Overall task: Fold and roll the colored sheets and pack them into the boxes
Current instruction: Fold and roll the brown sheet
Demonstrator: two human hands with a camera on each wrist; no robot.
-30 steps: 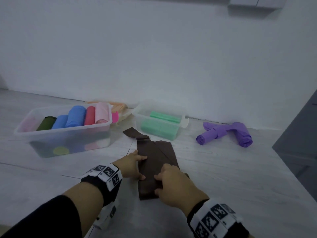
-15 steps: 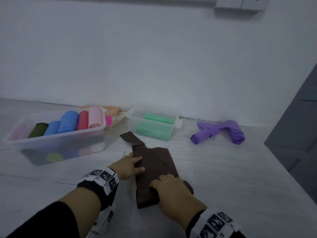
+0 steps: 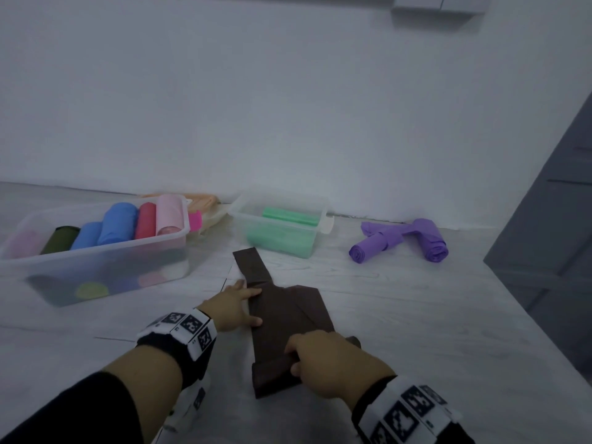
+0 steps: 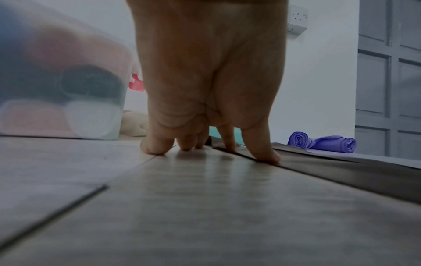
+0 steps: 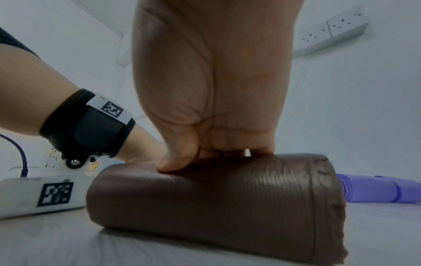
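Rolling brown sheet [image 3: 285, 318] on floor [image 3: 416, 331], centre bottom of head frame.

Right hand [image 3: 333, 363], fingers curled over thick rolled end at lower centre, gripping and pushing it. Left hand [image 3: 232, 307] with straight fingers [image 4: 264, 153], pressing left edge of flat part, just beyond the roll. Narrow unrolled tail pointing up toward small box [image 3: 282, 232] holding a green sheet. Large box [image 3: 105, 254] at left, already holding several colored rolls. Purple rolls [image 3: 400, 241] lying at right, not packed. Step in hand probably middle of rolling. Next move likely needing even pressure forward, keeping the roll straight and tight, then lifting into a box.
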